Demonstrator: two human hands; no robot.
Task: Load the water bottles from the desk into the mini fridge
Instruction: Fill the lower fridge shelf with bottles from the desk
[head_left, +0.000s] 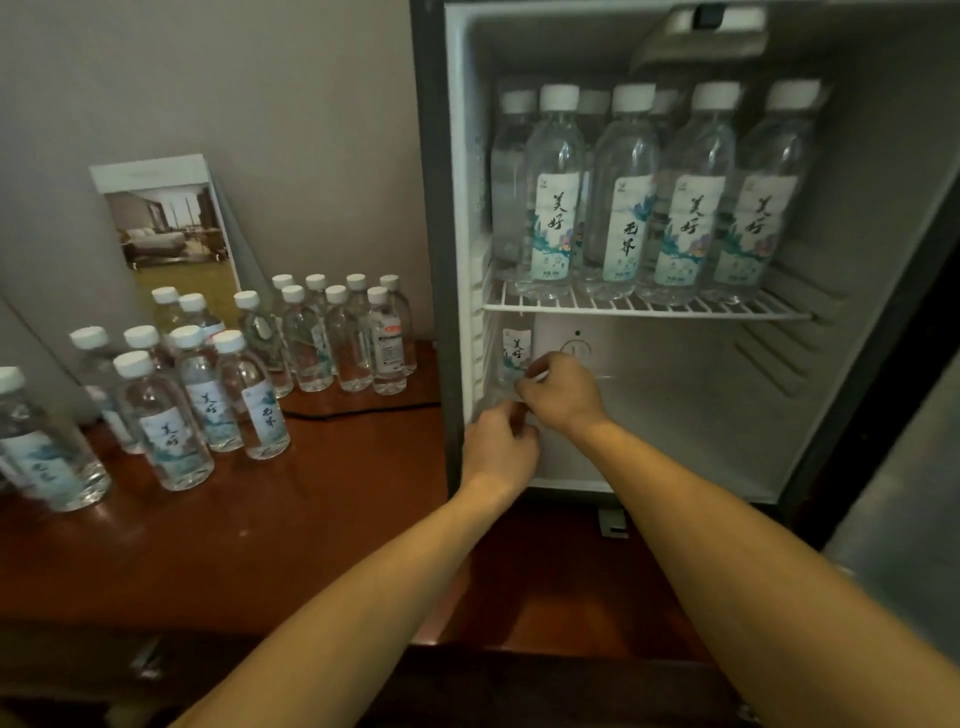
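The open mini fridge (675, 415) stands on the wooden desk (260, 519). Its wire upper shelf (649, 306) holds several upright water bottles (623, 197). Both my hands are inside the lower compartment at its left wall. My right hand (563, 395) pinches the lower part of a labelled water bottle (516, 351) standing at the back left. My left hand (498, 449) is curled round a second clear bottle (491, 402), blurred and mostly hidden by the fingers. Several more white-capped bottles (208, 395) stand on the desk to the left.
A further cluster of small bottles (343, 338) stands by the fridge's left side. A hotel brochure (166, 223) leans on the wall behind them. The fridge door (893, 519) hangs open at the right. The rest of the lower compartment floor (701, 457) is bare.
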